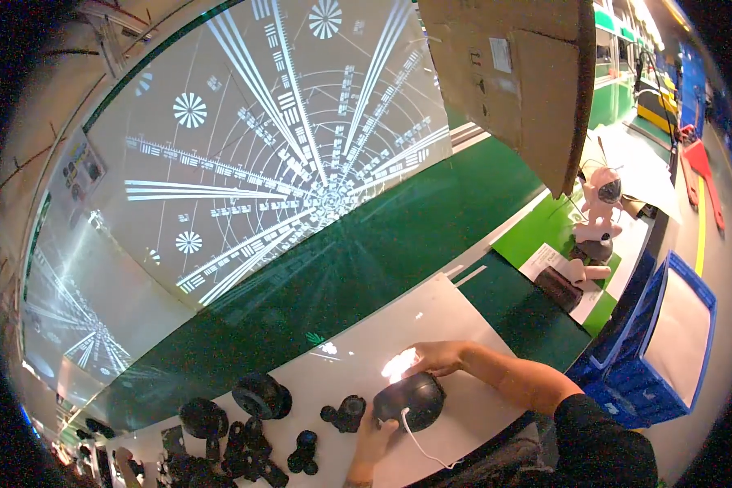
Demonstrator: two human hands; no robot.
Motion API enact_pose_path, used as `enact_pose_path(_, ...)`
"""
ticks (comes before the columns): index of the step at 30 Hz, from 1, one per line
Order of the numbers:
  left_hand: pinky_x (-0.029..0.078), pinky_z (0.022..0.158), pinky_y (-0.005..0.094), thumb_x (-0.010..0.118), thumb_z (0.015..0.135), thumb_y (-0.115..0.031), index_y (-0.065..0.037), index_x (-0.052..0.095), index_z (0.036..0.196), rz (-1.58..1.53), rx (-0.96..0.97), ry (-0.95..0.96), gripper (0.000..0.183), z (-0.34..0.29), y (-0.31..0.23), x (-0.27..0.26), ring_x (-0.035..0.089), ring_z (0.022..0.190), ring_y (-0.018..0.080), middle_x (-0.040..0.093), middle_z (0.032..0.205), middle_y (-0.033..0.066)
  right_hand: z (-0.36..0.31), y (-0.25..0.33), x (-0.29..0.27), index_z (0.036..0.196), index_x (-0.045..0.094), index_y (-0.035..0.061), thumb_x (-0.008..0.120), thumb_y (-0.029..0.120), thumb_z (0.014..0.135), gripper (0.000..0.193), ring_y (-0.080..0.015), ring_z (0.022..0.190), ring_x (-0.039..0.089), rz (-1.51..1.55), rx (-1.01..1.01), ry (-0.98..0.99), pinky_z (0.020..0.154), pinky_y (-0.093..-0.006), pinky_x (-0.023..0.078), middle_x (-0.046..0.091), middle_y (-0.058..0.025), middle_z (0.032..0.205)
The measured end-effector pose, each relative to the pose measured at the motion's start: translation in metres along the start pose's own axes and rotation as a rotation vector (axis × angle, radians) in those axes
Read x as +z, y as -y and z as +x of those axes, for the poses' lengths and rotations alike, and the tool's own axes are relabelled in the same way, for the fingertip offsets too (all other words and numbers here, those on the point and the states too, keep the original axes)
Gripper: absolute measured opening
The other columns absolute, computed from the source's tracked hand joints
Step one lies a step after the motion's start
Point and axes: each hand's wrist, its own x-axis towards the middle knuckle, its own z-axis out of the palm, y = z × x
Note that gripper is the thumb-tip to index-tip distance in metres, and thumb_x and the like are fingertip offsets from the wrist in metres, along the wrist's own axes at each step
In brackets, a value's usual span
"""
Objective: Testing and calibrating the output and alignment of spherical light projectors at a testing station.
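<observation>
A rounded black projector [410, 400] sits on the white tabletop [455, 317], a white cable plugged into its near side. Bright light glares from its far left edge. My left hand [372, 439] wraps its near left side, fingers closed against the casing. Over the far side bends my right hand [433, 358], its fingers gripping the edge beside the glare; the fingertips are partly lost in the light. Left of my left hand lies a small black part with round ends [346, 413], and nearer stands another black knobbed part [303, 452].
Several black rounded units, including one [262, 395], crowd the left. A large panel [301, 106] beyond carries a projected white test pattern. A cardboard box [520, 73] hangs over the far right. A white astronaut figurine [602, 203] and blue crates [651, 350] stand at right.
</observation>
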Motion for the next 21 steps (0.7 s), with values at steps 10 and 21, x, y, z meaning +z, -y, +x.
enact_pose_path(10, 0.045, 0.097, 0.0307, 0.069, 0.082, -0.020, 0.002, 0.049, 0.133, 0.048, 0.049, -0.026, 0.059, -0.009, 0.002, -0.003, 0.056, 0.110, 0.0171, 0.059, 0.122, 0.0079, -0.005, 0.000, 0.008, 0.132, 0.052, -0.0009, 0.066, 0.011, 0.090, 0.046, -0.0157, 0.113, 0.058, 0.102, 0.006, -0.008, 0.095, -0.0307, 0.048, 0.062, -0.0086, 0.125)
enact_pose_path(21, 0.045, 0.097, 0.0313, 0.074, 0.082, -0.033, 0.001, 0.051, 0.131, 0.127, 0.093, 0.012, 0.064, -0.004, 0.009, -0.003, 0.057, 0.110, 0.0172, 0.060, 0.121, 0.0079, -0.007, 0.001, 0.011, 0.131, 0.056, 0.0032, 0.070, 0.028, 0.091, 0.050, -0.0165, 0.111, 0.058, -0.033, -0.040, -0.044, 0.099, -0.0333, 0.046, 0.062, -0.0087, 0.126)
